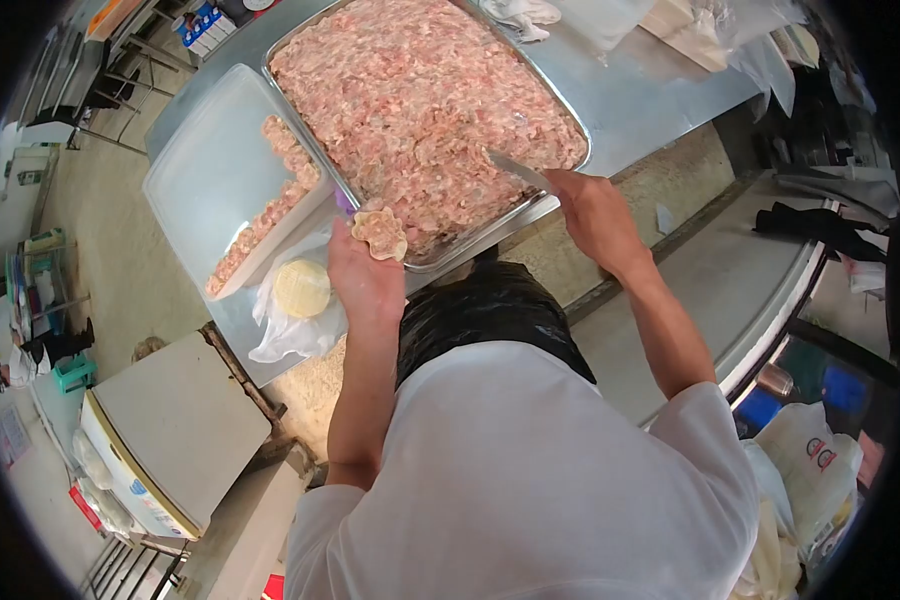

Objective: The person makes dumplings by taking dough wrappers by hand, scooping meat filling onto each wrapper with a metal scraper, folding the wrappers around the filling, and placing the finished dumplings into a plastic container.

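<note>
My left hand (366, 285) is cupped at the tray's near left corner, its fingers curled round a dumpling (380, 233). That dumpling is a round wrapper with ruffled edges and pink meat filling on top. In my right hand (598, 218) is a flat-bladed metal knife (518, 170), its tip touching the minced meat (410, 90). The meat fills a large metal tray (583, 140). Left of the tray, a translucent plastic container (205, 160) holds several filled dumplings (255, 238) lined along two sides. A stack of round wrappers (301, 288) lies on a white plastic bag (278, 340) beside my left wrist.
The metal table (640, 105) carries a white cloth (520, 14) and plastic bags (745, 22) at its far side. A white chest (180, 430) stands at lower left. On the right runs a grey counter (715, 265), with a white bag (810, 455) below.
</note>
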`<state>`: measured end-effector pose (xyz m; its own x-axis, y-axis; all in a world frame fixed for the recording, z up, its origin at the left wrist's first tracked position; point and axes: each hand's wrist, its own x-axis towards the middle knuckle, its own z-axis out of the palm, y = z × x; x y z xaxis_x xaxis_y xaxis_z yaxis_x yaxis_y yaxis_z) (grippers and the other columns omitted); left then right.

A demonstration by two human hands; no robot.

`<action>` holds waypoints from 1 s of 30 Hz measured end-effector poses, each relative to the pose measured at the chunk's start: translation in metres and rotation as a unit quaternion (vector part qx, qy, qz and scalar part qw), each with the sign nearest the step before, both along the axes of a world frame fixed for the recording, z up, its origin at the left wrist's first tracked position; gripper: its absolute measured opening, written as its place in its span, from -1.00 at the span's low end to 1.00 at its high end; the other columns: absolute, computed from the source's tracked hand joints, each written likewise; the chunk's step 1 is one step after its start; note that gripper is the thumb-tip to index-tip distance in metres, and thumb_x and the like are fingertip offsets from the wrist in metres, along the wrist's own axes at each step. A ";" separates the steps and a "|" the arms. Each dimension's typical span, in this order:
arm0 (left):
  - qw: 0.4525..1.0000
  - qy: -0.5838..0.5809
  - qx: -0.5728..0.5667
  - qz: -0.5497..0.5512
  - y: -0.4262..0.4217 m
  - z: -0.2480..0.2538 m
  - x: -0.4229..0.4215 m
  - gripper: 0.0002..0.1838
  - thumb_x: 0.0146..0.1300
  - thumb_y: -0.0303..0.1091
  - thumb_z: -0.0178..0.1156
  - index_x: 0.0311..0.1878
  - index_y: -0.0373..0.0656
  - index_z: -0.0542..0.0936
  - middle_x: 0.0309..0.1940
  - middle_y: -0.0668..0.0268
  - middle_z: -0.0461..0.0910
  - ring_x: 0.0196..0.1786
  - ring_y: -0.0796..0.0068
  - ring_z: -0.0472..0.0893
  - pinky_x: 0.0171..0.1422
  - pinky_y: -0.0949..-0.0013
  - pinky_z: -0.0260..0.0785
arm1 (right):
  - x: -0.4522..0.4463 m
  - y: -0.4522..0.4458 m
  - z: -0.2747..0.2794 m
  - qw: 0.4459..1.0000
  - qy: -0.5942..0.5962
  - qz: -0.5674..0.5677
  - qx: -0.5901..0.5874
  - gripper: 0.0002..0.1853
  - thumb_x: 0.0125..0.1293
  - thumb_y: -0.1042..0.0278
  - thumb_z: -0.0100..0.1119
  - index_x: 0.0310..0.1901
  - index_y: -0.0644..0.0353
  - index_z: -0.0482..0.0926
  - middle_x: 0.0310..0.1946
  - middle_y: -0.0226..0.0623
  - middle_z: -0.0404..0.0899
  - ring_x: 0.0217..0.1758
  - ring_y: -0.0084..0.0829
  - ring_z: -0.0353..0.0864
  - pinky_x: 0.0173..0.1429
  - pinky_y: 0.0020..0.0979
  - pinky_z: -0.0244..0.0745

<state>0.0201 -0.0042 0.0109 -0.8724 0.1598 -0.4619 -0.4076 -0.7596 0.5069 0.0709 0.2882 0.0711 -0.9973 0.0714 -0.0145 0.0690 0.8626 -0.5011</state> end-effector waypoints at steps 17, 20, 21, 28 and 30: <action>1.000 -0.002 0.008 0.008 -0.006 0.002 0.002 -0.46 0.61 0.01 -0.12 0.23 -0.34 0.48 0.03 0.07 0.63 0.13 -0.02 0.61 0.20 -0.10 0.50 | 0.008 0.004 0.005 0.996 -0.014 0.030 -0.078 -0.74 0.42 0.53 0.12 0.07 0.24 0.68 -0.14 0.01 0.72 -0.06 0.11 0.68 0.02 -0.04 0.56; 1.000 -0.008 0.016 0.004 -0.003 0.003 -0.001 -0.46 0.61 0.01 -0.12 0.23 -0.34 0.48 0.01 0.06 0.62 0.12 -0.02 0.60 0.20 -0.10 0.49 | 0.014 0.019 0.004 0.991 -0.083 0.016 -0.107 -0.70 0.39 0.64 0.06 0.10 0.30 0.65 -0.28 -0.04 0.67 -0.22 -0.11 0.62 -0.07 -0.18 0.52; 1.000 -0.012 0.013 0.007 -0.002 0.008 -0.001 -0.46 0.61 0.01 -0.12 0.23 -0.33 0.48 0.01 0.06 0.62 0.12 -0.02 0.60 0.21 -0.10 0.48 | 0.012 0.020 0.004 0.985 -0.112 0.015 -0.127 -0.67 0.38 0.69 0.04 0.11 0.33 0.64 -0.33 -0.06 0.64 -0.29 -0.22 0.60 -0.11 -0.25 0.50; 0.995 0.050 0.080 -0.037 0.003 0.007 -0.004 -0.56 0.63 -0.03 -0.12 0.23 -0.20 0.48 0.07 0.15 0.64 0.12 0.13 0.63 0.22 -0.04 0.51 | 0.013 -0.008 0.037 0.963 -0.131 0.018 -0.233 -0.72 0.44 0.50 0.19 0.13 0.24 0.68 -0.32 -0.07 0.64 -0.29 -0.15 0.65 -0.11 -0.27 0.52; 0.999 -0.011 0.046 0.018 0.014 0.027 -0.006 -0.59 0.63 -0.06 -0.12 0.21 -0.19 0.48 0.10 0.15 0.62 0.15 0.12 0.62 0.24 -0.03 0.49 | 0.017 -0.028 0.034 0.952 -0.040 0.077 -0.292 -0.72 0.42 0.51 0.23 0.13 0.24 0.68 -0.27 -0.07 0.63 -0.30 -0.16 0.65 -0.13 -0.27 0.52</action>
